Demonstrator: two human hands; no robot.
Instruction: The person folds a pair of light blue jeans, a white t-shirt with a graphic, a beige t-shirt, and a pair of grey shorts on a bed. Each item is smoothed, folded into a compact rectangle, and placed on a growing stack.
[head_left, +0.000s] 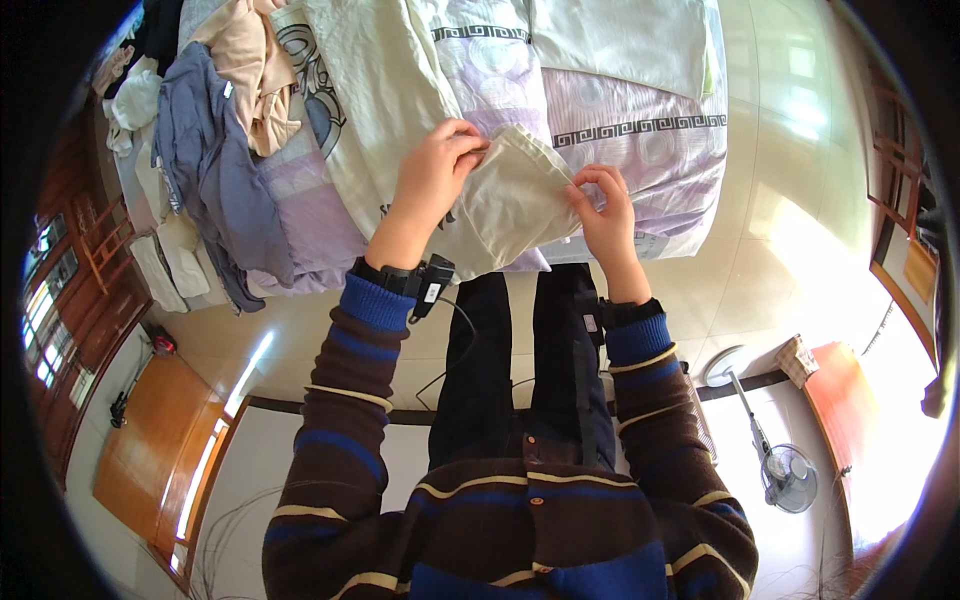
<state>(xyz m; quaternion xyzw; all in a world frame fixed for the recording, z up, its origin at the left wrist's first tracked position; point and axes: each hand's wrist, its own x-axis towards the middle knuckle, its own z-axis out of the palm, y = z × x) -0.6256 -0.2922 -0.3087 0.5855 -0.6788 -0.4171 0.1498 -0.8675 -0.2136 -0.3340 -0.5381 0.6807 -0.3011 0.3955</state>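
Note:
A cream cloth garment (517, 202) with dark printing lies over the near edge of the bed, in front of me. My left hand (442, 161) pinches its hemmed end between thumb and fingers. At the other corner of that same hem, my right hand (604, 199) grips the fabric with thumb and forefinger. The hem stretches between both hands, lifted a little at the left. Further up, the garment's wide cream body (382, 82) is spread flat, with a grey and black print at its left side.
The bed bears a lilac patterned sheet (622, 112). A pale garment (622, 45) lies flat at the far right. To the left are a blue-grey garment (217, 165), a peach garment (251, 67) and several white clothes. A pedestal fan (787, 476) stands behind me at the right.

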